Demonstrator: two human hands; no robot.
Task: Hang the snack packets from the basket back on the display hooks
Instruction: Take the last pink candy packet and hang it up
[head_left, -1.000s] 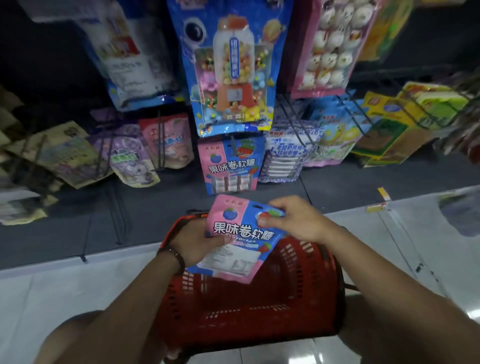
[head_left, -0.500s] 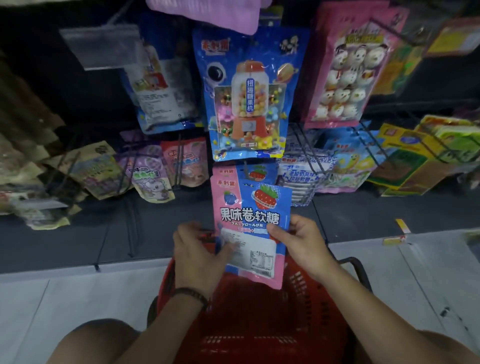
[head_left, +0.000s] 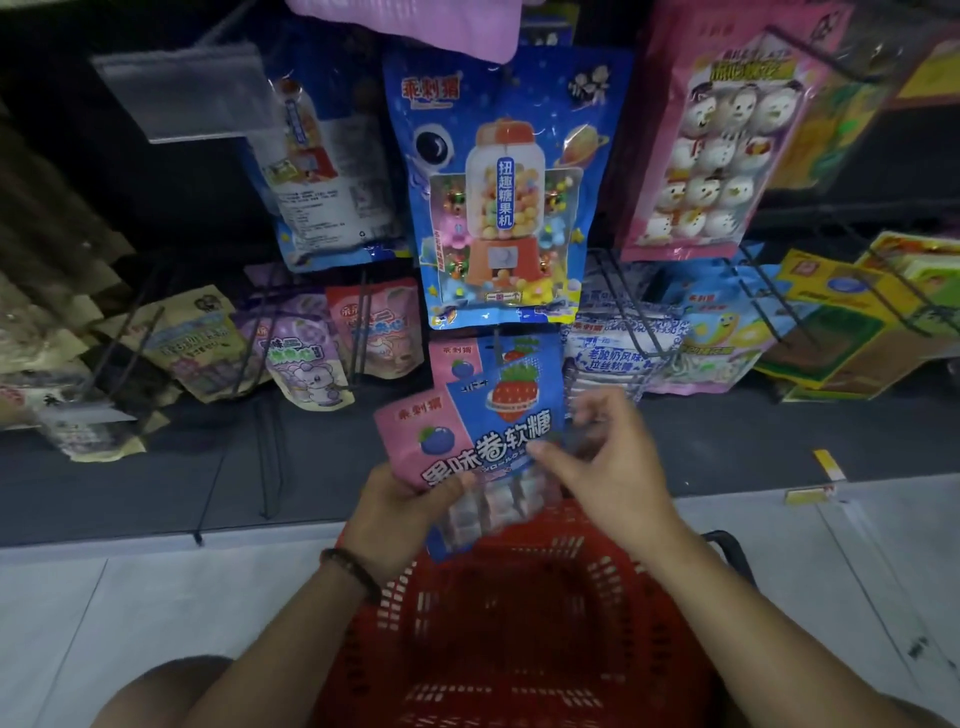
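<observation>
I hold a pink and blue fruit candy packet (head_left: 467, 441) with a strawberry and a blueberry printed on it, tilted, just above the red basket (head_left: 519, 634). My left hand (head_left: 400, 512) grips its lower left edge. My right hand (head_left: 608, 467) pinches its right side. Directly behind it, a matching packet (head_left: 462, 358) hangs on a low display hook (head_left: 496, 343). The top of the held packet sits just below that hook's tip. Whether the basket holds more packets is too dark to tell.
A large blue gumball-machine packet (head_left: 498, 192) hangs above the hook. A pink snowman packet (head_left: 711, 140) hangs at the right, purple and pink pouches (head_left: 306, 358) at the left, yellow-green packets (head_left: 852, 317) at far right. Pale floor tiles (head_left: 130, 597) lie below the dark shelf base.
The packet has been lifted from over the basket up towards the matching one on the hook, and flipped from its back label to its printed front. Both hands shifted their hold.
</observation>
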